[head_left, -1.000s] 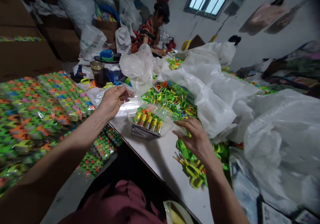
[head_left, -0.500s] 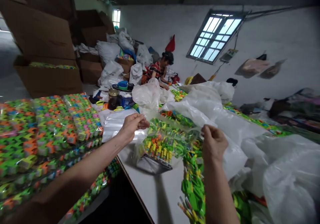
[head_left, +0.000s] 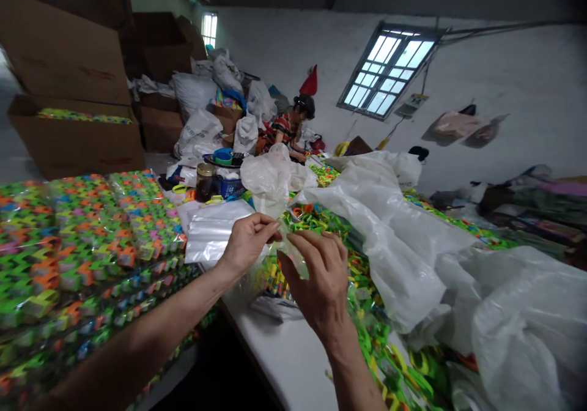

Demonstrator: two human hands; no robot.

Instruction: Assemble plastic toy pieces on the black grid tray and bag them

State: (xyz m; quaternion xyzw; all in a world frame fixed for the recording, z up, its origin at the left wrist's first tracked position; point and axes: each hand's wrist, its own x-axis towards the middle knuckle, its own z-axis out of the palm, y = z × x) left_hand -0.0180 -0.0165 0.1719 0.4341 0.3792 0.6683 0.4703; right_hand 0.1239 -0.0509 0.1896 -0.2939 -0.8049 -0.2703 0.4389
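A clear plastic bag (head_left: pixel 260 275) with small yellow, green and orange plastic pieces in it stands on the white table, at its left edge. My left hand (head_left: pixel 247 243) is closed, thumb and fingers pinching the upper edge of this bag. Close beside it, my right hand (head_left: pixel 321 276) arches over the bag's mouth with thumb and fingers apart. The back of this hand and its wrist hide part of the bag. Loose green and yellow plastic pieces (head_left: pixel 367 313) lie heaped to the right of the bag.
Flat clear bags (head_left: pixel 208 233) lie left of my hands. Filled packs (head_left: pixel 92 227) are stacked at the left, before a cardboard box (head_left: pixel 77 142). White plastic sheeting (head_left: pixel 394 227) covers part of the heap. A dark jar (head_left: pixel 206 183) stands behind; another person (head_left: pixel 287 131) sits farther back.
My right hand has moved left to my left hand, and its fingers have come apart. The bag's mouth, stretched wide between both hands before, is now bunched near my left fingers.
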